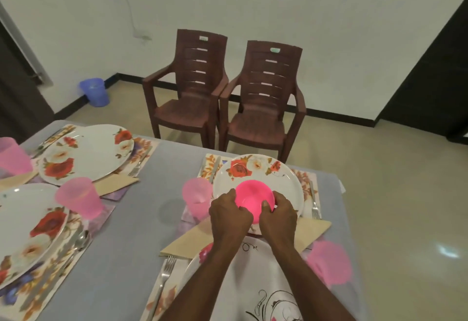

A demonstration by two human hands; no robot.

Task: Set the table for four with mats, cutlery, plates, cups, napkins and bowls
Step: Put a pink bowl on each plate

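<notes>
On the far right place setting, both hands grip a bright pink bowl [254, 198] over a white floral plate [255, 168], the left hand [229, 213] and right hand [278, 215] each curled round its near rim. A pink cup [197, 200] stands just left of the plate, a folded beige napkin [192, 241] lies near, and a fork [314, 201] rests to the right.

a home dining room: laid table [157, 194], 2 plastic chairs [187, 87], tiled floor [379, 181].
</notes>
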